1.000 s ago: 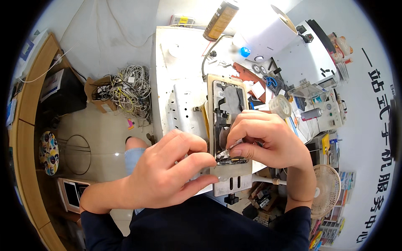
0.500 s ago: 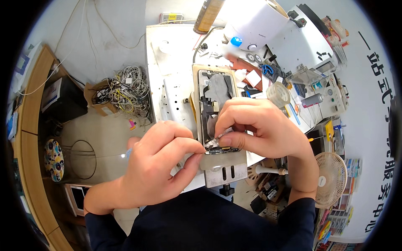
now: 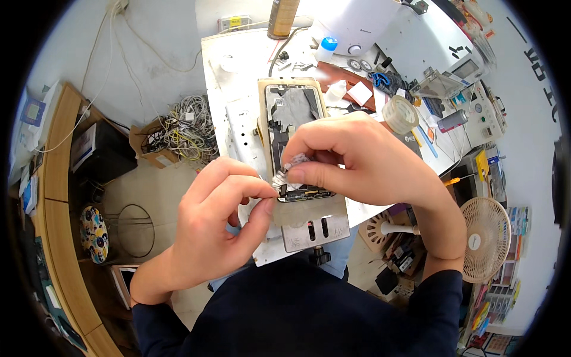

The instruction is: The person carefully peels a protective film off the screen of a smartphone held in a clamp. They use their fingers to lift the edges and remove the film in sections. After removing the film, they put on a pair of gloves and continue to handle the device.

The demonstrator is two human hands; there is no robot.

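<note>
An opened phone (image 3: 294, 102), its dark inner parts and a grey sheet showing, lies in a holder with a slotted metal plate (image 3: 297, 237) at the near end. My right hand (image 3: 369, 157) reaches over its lower half. Between the right thumb and fingers is a crumpled whitish-grey scrap (image 3: 281, 178), partly hidden by the fingers. My left hand (image 3: 214, 217) is at the phone's near left corner, thumb and forefinger pinched together. Whatever lies between those fingertips is too small to make out.
A clear tape roll (image 3: 400, 115), a small white bottle (image 3: 336, 91) and a blue-capped bottle (image 3: 326, 49) stand right of and beyond the phone. A tall can (image 3: 282, 19) is at the back. A fan (image 3: 485, 239) stands at the right, tangled cables (image 3: 189, 128) at the left.
The view has shifted a little, and the phone and holder now appear farther left. My right hand has tilted, with the scrap now nearer the phone's left edge. Both hands keep their pinch.
</note>
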